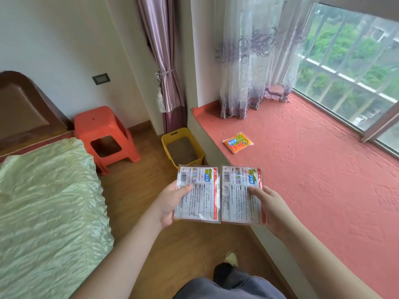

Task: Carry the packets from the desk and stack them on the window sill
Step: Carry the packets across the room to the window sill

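I hold two flat packets side by side, their printed white backs facing me. My left hand (170, 203) grips the left packet (199, 197) along its left edge, thumb on top. The right packet (239, 197) is held by my right hand (269, 210) at its right edge. Both packets hover above the wooden floor, just short of the window sill's front edge. The sill (313, 169) is a wide ledge covered in red quilted fabric. An orange and yellow packet (238, 142) lies flat on it near the front edge, beyond my hands.
A yellow basket (167, 140) stands on the floor against the sill's end. An orange plastic stool (103, 126) sits beside a bed (47, 201) on the left. Sheer curtains (248, 72) hang over the sill's far end. The window glass (349, 72) runs along the right.
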`<action>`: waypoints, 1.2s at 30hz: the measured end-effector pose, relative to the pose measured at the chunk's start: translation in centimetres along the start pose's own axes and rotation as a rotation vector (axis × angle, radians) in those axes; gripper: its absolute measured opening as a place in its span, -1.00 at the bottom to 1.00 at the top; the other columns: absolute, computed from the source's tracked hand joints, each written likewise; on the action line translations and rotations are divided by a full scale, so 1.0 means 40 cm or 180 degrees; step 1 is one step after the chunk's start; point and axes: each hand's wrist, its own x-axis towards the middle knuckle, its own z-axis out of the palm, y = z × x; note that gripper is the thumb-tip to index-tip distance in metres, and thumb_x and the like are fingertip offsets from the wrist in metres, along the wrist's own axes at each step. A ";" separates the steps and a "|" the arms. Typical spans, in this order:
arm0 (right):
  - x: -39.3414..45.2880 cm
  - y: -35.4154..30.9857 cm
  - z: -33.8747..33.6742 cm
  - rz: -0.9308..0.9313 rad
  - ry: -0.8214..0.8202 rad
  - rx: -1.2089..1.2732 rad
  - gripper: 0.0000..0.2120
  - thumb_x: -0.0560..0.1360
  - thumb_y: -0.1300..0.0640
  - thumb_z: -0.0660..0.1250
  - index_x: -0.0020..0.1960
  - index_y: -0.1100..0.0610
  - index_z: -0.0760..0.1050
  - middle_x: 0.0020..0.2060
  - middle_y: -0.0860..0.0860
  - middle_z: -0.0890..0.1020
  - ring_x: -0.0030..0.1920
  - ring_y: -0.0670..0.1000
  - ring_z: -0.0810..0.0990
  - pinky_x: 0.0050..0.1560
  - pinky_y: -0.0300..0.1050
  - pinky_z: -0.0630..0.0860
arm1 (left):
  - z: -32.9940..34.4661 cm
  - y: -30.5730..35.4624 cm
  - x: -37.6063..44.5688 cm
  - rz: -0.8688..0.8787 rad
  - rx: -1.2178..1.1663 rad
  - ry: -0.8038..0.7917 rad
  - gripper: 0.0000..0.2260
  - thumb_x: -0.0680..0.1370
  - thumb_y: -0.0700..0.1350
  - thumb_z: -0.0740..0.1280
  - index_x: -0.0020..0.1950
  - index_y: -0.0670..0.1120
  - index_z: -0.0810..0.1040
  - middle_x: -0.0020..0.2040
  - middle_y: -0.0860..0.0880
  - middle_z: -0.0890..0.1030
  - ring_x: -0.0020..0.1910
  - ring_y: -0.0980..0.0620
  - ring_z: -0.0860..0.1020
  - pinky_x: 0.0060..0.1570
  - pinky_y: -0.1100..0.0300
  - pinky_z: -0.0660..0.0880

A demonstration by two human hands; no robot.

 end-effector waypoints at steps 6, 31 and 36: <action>0.185 -0.121 -0.007 0.0126 -0.0113 0.0101 -0.85 0.61 0.07 0.30 0.12 0.10 0.58 -0.11 0.12 0.78 -0.13 0.19 0.77 -0.27 0.02 0.68 | 0.040 0.137 0.139 0.0066 -0.0025 0.0114 -0.77 0.61 -0.19 0.34 0.26 -0.11 0.58 0.15 -0.26 0.71 0.13 -0.25 0.69 -0.04 -0.14 0.68; 0.650 -0.363 0.352 0.0289 0.0481 0.0435 -0.87 0.63 0.15 0.28 0.11 0.14 0.57 -0.18 0.08 0.79 -0.22 0.09 0.78 -0.39 -0.09 0.67 | -0.265 0.614 0.649 -0.0195 0.0551 -0.0192 -0.78 0.63 -0.15 0.33 0.27 0.00 0.59 0.16 -0.19 0.72 0.17 -0.22 0.67 0.18 -0.26 0.56; 0.676 -0.362 0.351 0.0263 0.0770 0.0564 -0.87 0.63 0.15 0.28 0.12 0.15 0.55 -0.20 0.08 0.79 -0.23 0.11 0.78 -0.41 -0.11 0.65 | -0.228 0.668 0.742 -0.0286 0.0779 -0.0495 -0.78 0.64 -0.16 0.31 0.28 -0.02 0.58 0.15 -0.19 0.72 0.16 -0.22 0.68 0.17 -0.24 0.57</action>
